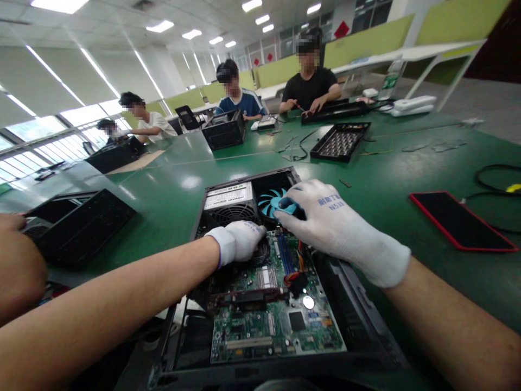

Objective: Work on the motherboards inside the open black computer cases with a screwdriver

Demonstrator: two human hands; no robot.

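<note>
An open black computer case [358, 304] lies before me, its green motherboard [280, 336] facing up. My right hand [321, 212], in a white glove, curves its fingers and thumb around the right edge of a blue-bladed fan [268, 202] at the case's far end. The fingertips are partly hidden there. Left of the fan sits a power supply [230, 201] with a white label. My left hand [242, 240], gloved too, is closed just in front of the power supply, beside a bundle of black cables [262, 254]; what its fingers hold is hidden.
A red-edged phone [464, 220] and cables lie on the green table [175, 190] at right. Another black case [81, 228] stands at left by a co-worker's arm [18, 266]. Beyond are a black tray-like panel [341, 142] and several people working on cases.
</note>
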